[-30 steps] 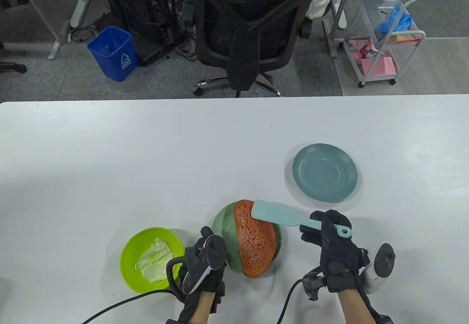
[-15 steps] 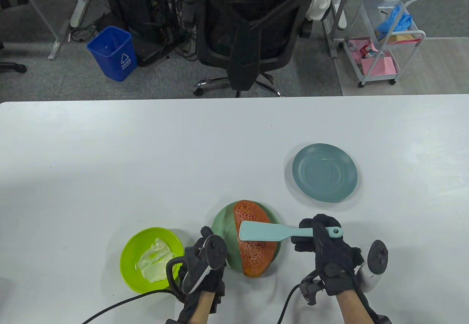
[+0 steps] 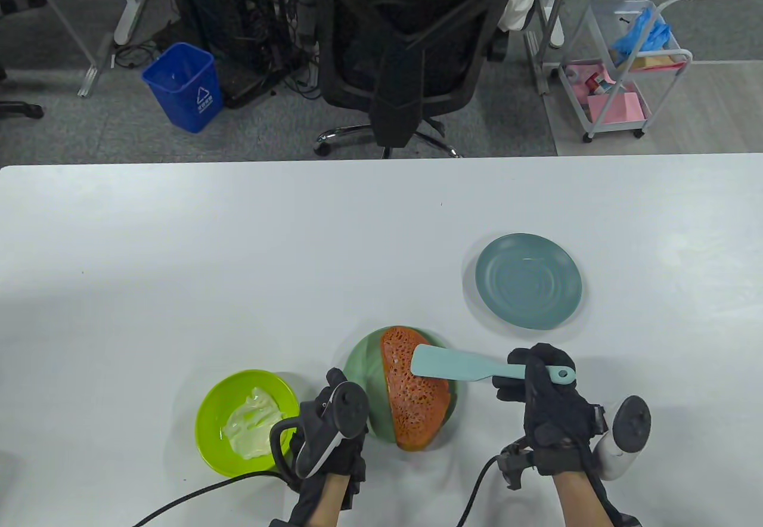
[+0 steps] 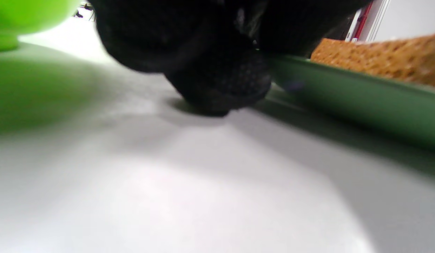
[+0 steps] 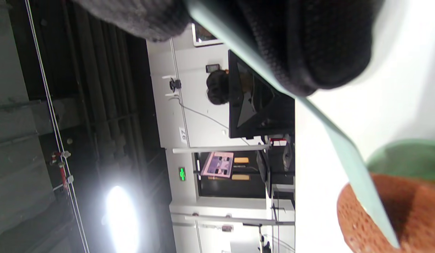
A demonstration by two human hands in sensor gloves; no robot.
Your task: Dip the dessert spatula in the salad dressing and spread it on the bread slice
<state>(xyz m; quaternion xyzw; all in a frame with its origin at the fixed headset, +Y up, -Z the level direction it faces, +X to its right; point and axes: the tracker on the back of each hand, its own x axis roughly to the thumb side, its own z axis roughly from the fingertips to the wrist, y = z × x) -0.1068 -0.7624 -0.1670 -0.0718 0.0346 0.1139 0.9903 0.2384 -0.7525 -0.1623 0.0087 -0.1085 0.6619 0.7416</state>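
**Spatula blade over the bread, mid-spread**

The bread slice (image 3: 414,397), orange-brown and full of holes with a darker crust edge, lies on a green plate (image 3: 363,372) near the desk's near edge, a little right of its middle. Its surface looks dry and bare in the table view; no white smear of dressing is plain on it. The pale teal dessert spatula (image 3: 459,366) lies across the slice's far half, blade flat over the bread and handle running out to the right. Whether the blade touches the crumb or sits just above it cannot be told; in the right wrist view it slants down toward the slice. No dressing shows on the blade's upper side.

The right hand (image 3: 545,399) grips the spatula's handle, fingers curled closed around it, the hanging-hole end poking out beyond them. This looks like the spreading step. The next move probably calls for drawing the blade across the slice, or a return to the bowl if the blade carries too little.

The left hand (image 3: 331,431) rests on the desk between plate and bowl, a fingertip down beside the plate's rim; its fingers hold nothing that can be seen.

The lime-green bowl (image 3: 208,414) with white salad dressing (image 3: 250,425) sits left of the plate. A grey-blue plate (image 3: 528,281) stands farther back to the right.
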